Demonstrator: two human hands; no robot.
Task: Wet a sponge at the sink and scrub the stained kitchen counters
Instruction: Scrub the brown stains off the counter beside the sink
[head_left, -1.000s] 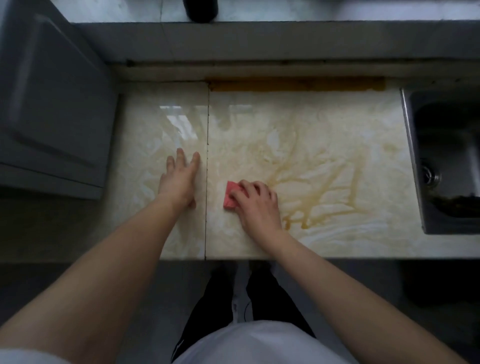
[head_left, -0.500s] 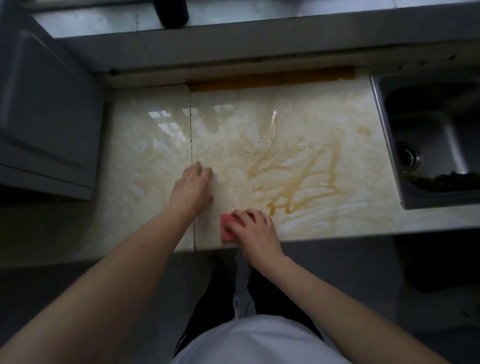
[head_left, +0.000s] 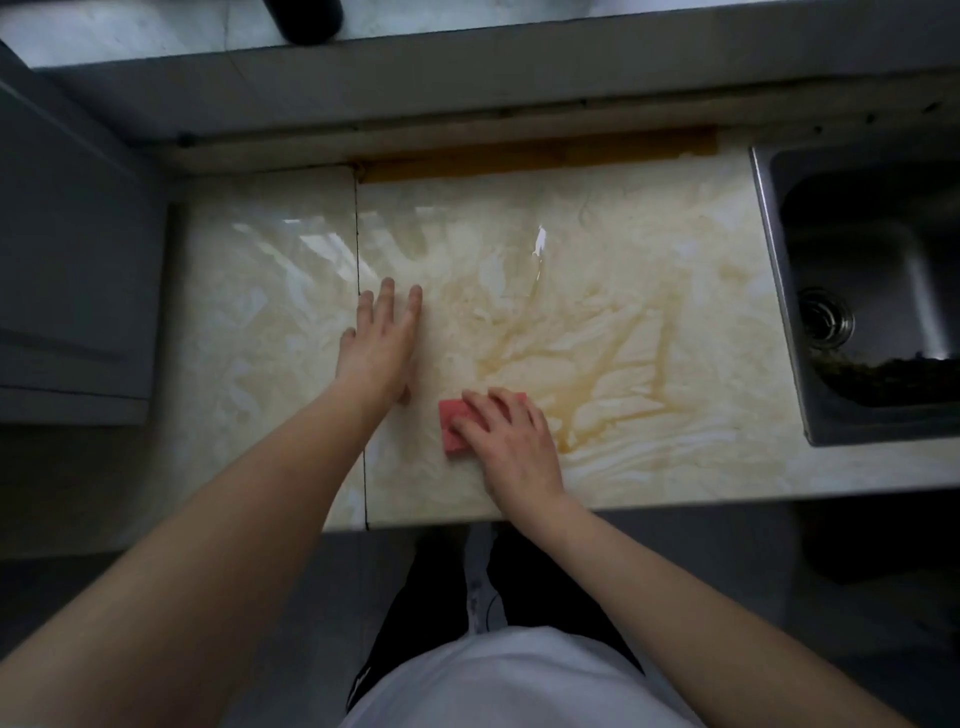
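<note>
A pink sponge (head_left: 451, 422) lies flat on the cream marble counter (head_left: 260, 312), near its front edge. My right hand (head_left: 511, 441) presses down on it, fingers curled over its top, hiding its right half. Brown stain streaks (head_left: 587, 364) spread across the counter to the right of the sponge. My left hand (head_left: 382, 343) rests flat on the counter beside the tile seam, fingers stretched out, holding nothing.
A steel sink (head_left: 862, 291) with a drain and dark debris sits at the right. A grey cabinet (head_left: 67, 260) stands at the left. A dark bottle (head_left: 306, 18) stands on the ledge behind. A yellow-brown strip (head_left: 540, 153) runs along the counter's back edge.
My right hand slid the sponge toward the front edge, then back a little away from it. My left hand stayed flat near the seam. The view shifted.
</note>
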